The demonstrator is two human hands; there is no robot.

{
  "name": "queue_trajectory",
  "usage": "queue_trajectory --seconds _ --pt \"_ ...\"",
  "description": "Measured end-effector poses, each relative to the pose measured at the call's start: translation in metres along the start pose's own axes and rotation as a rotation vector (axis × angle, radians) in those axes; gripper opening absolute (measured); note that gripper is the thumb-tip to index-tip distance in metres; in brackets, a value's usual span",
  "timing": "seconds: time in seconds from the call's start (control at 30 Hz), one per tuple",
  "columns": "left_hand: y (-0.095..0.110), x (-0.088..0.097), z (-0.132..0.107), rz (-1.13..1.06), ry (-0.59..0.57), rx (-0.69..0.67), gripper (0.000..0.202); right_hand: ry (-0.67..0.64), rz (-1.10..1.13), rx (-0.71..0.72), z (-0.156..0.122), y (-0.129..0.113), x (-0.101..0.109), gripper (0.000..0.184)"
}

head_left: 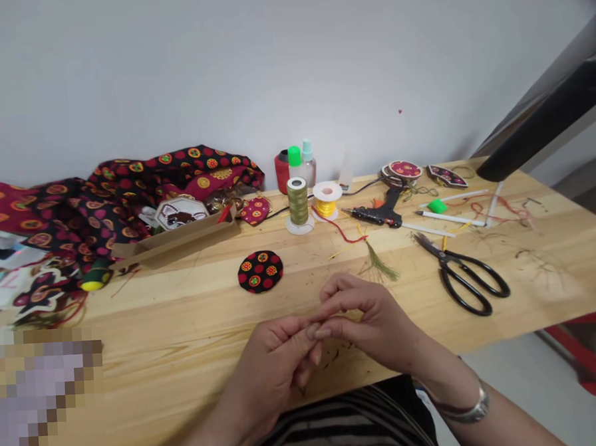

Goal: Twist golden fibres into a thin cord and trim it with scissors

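My left hand and my right hand meet over the front of the wooden table, thumbs and fingertips pinched together. Whatever lies between the fingertips is hidden or too thin to make out. Just beyond them on the table lies a round black fabric piece with red and orange flower dots. A green thread tassel with a red cord lies past my right hand. To the right rest black-handled scissors, blades pointing away to the left.
A spool of olive thread, a yellow cord spool and bottles stand at the back. A glue gun lies right of them. Patterned fabric and a cardboard tray fill the left. Thread scraps litter the right.
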State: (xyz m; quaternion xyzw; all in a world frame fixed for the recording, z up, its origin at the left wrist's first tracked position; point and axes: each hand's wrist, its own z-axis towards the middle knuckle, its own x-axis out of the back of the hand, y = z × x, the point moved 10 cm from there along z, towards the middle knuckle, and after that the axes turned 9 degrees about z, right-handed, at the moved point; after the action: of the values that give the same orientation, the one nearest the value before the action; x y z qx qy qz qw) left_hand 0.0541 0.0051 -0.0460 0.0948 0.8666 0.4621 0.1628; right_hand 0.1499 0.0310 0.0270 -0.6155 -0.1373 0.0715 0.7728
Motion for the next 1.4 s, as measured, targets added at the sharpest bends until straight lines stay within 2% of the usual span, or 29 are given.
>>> queue_trajectory --seconds 0.17,0.23,0.43,0.7,1.07,1.17,1.33,1.4 --pt "-0.004 -0.01 -0.001 -0.187 -0.119 0.062 0.016 -0.003 -0.202 0.196 -0.001 -0.018 0.0 0.01" --pt "-0.004 -0.012 -0.002 -0.257 -0.147 0.082 0.015 -0.012 -0.271 0.225 -0.001 -0.021 -0.003 0.013" --pt "-0.003 -0.008 -0.002 -0.33 -0.129 0.097 0.015 -0.068 -0.358 0.171 0.0 -0.016 -0.01 0.017" --pt "-0.006 -0.006 -0.001 -0.425 -0.103 0.114 0.011 -0.062 -0.4 0.151 0.0 -0.01 -0.009 0.018" --pt "0.0 -0.011 -0.003 -0.251 -0.145 0.066 0.019 -0.059 -0.382 0.149 -0.001 -0.009 -0.009 0.015" --pt "-0.003 -0.011 -0.004 -0.254 -0.14 0.082 0.026 -0.008 -0.361 0.151 0.001 -0.008 -0.002 0.014" --pt "-0.006 -0.009 -0.004 -0.316 -0.122 0.124 0.039 0.238 -0.364 0.121 -0.002 -0.007 0.03 0.01" --pt "-0.006 -0.012 -0.004 -0.347 -0.145 0.143 0.045 0.203 -0.366 0.159 -0.005 -0.012 0.029 0.012"
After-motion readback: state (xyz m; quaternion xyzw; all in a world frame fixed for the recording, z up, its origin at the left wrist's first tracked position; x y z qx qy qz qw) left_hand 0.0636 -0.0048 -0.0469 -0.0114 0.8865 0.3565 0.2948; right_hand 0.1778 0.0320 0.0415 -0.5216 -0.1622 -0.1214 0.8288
